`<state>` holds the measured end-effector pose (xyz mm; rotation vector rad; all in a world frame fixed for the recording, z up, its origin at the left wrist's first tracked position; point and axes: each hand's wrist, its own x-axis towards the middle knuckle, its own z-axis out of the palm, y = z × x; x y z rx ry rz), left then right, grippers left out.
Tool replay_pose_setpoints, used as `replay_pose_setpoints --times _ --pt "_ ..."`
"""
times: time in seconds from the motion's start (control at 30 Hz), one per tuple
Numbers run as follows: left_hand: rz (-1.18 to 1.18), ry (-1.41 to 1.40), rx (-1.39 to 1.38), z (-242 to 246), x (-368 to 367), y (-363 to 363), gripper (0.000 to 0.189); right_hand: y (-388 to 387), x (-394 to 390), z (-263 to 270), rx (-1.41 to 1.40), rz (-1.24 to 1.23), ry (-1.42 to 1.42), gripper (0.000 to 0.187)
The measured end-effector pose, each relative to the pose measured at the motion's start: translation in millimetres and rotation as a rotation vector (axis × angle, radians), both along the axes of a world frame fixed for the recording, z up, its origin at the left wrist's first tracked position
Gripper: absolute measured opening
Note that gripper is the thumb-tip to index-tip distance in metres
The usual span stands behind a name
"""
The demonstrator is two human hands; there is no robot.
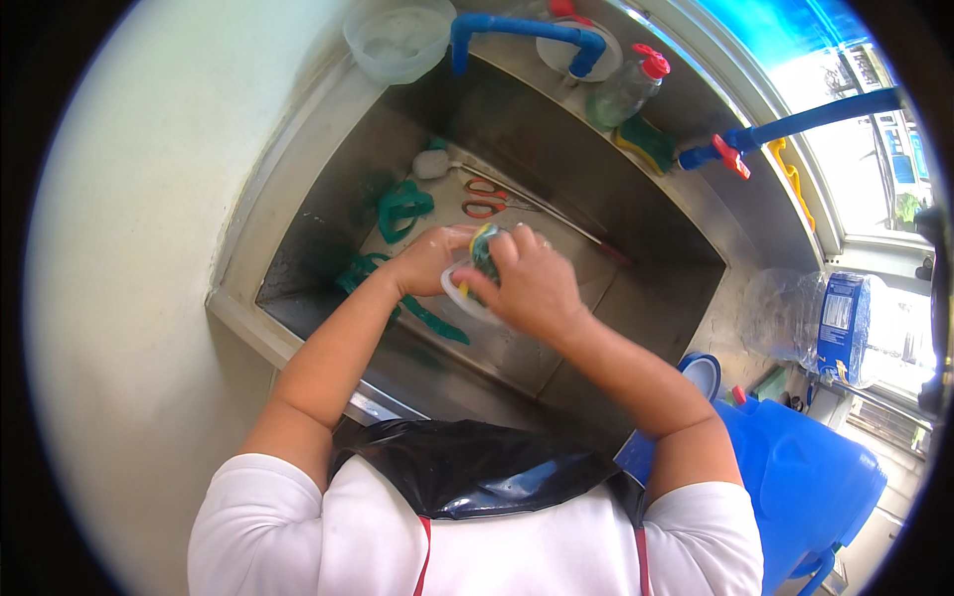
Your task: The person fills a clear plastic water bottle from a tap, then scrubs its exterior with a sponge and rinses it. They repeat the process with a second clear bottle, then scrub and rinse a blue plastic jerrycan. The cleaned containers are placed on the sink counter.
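Over the steel sink [656, 246], my left hand [432, 261] holds a translucent plastic container [469, 298] by its side. In my right hand [533, 279] is a green and yellow scouring sponge [484, 253], pressed against the container. Below, on the sink floor, lie scissors with orange and black handles [484, 207], a long-handled white brush [431, 164] and crumpled green strips [402, 208]. The container's lower part is blurred, and my fingers partly cover the sponge.
A cloudy plastic tub [399, 37] sits on the sink's corner. A blue pipe faucet [522, 24] arches over the back edge, near a bottle with a red cap [626, 93] and another sponge [645, 143]. At right stand a clear water bottle [782, 316] and a blue jug [805, 477].
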<state>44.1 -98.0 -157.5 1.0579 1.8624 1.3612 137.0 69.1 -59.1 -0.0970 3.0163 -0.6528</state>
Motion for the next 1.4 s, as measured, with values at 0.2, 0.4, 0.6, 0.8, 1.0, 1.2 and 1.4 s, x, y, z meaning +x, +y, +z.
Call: replay_pose_setpoints --times 0.2,0.4,0.6,0.8,1.0,1.2,1.4 --pt "0.165 0.334 0.194 -17.3 32.7 0.4 0.085 -19.8 4.0 -29.4 0.023 0.088 0.135 0.045" --pt "0.216 0.037 -0.064 -11.6 35.5 14.9 0.074 -4.9 -35.8 -24.0 -0.091 -0.045 0.052 0.036" --pt "0.221 0.529 -0.103 22.4 -1.6 6.8 0.064 55.2 -65.8 -67.0 -0.707 -0.331 0.069 0.055" --pt "0.545 0.616 -0.099 7.6 -38.1 -21.5 0.082 110.9 -18.1 -204.6 -0.248 -0.67 -0.258 0.049" --pt "0.619 0.465 -0.316 -12.2 -37.1 -31.2 0.122 63.0 77.5 -319.4 -0.108 -0.716 -0.469 0.064" --pt "0.655 0.205 -0.4 -17.4 -22.5 -46.1 0.148 67.1 64.7 -329.5 -0.125 -0.631 -0.597 0.067" --pt "0.692 -0.018 -0.388 -6.7 5.0 -64.7 0.136 83.2 53.6 -319.1 -0.204 -0.651 -0.682 0.053"
